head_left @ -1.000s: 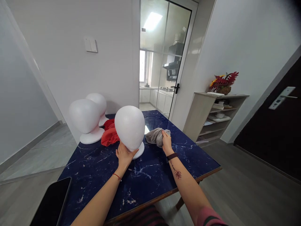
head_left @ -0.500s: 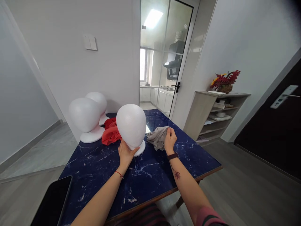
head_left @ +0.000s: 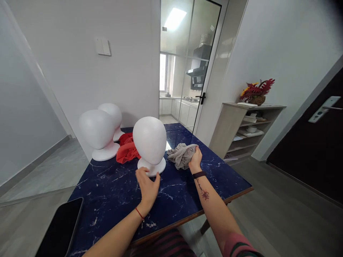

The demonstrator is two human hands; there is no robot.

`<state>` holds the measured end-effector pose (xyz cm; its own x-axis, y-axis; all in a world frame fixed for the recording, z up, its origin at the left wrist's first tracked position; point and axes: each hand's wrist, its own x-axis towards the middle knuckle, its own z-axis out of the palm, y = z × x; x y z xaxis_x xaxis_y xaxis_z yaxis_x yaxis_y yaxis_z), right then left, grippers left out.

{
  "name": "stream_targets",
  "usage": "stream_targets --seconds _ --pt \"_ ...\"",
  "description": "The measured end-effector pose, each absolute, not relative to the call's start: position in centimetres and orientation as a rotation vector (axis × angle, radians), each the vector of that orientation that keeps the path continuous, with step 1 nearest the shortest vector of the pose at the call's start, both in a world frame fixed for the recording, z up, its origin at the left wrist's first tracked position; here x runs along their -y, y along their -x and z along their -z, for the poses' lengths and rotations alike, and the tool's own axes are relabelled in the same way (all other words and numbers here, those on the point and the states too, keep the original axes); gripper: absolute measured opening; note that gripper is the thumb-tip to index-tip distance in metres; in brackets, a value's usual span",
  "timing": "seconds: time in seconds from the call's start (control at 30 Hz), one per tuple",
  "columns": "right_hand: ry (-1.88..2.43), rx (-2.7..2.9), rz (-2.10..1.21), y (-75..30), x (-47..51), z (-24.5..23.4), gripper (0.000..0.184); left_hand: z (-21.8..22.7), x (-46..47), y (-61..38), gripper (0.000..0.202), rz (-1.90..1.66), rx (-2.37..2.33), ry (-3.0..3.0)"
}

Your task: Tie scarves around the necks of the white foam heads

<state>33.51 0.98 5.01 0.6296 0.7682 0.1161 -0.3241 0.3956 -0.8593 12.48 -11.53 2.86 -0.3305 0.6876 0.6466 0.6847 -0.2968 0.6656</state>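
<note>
Head view: my right hand (head_left: 196,159) grips the gray cloth (head_left: 180,156), just beside the nearest white head form (head_left: 150,139); my left hand (head_left: 149,188), fingers parted, is at that form's base. I'm seemingly taking up cloth; spreading it calls for both hands.

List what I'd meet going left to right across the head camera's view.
Black rectangular phone, white egg-shaped foam-like front-left head, crumpled red cloth, white egg-shaped foam-like middle head, crumpled grey cloth, pale wood-coloured shelf unit, dark brown door.
</note>
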Motion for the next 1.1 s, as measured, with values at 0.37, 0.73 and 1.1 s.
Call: stream_targets --seconds 0.37,0.73,1.1 --pt "0.665 1.637 -1.977 -32.1 4.4 -6.7 0.033 -2.3 12.5 -14.0 0.077 -1.266 -1.112 -2.189" --pt "0.615 1.997 -1.870 -33.1 10.2 -9.0 0.054 -5.3 13.7 -13.4 0.018 -1.342 -0.929 -1.729" --pt "1.329 2.690 -1.301 -37.7 13.8 -9.4 0.016 -7.5 16.6 -9.9 0.017 -1.343 -1.098 -1.631"
